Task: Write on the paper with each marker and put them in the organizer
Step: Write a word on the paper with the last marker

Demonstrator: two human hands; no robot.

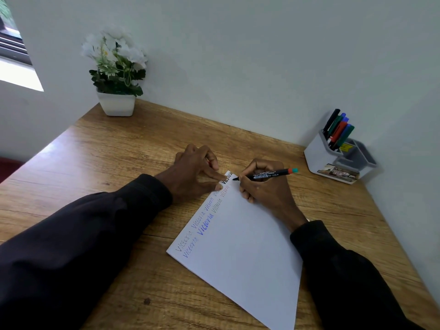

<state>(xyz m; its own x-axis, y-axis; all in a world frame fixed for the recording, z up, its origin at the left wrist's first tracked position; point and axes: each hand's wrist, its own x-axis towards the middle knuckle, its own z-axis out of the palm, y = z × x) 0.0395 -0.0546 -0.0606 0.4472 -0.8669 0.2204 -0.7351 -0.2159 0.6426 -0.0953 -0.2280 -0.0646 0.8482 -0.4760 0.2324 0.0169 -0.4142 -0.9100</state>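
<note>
Right hand (266,189) grip pinches the black red-and-teal-ended marker (269,174), nib on the white paper sheet (245,246); left hand (192,172), fingers flat, must pin its corner firmly.

Single head-worn wide-angle view. Looks forward and down across wooden desk (107,151) toward wall (262,55); paper (250,246) close beneath, frame tilted.

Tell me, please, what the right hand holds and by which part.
The right hand grips the marker on its barrel, near the writing tip.
</note>
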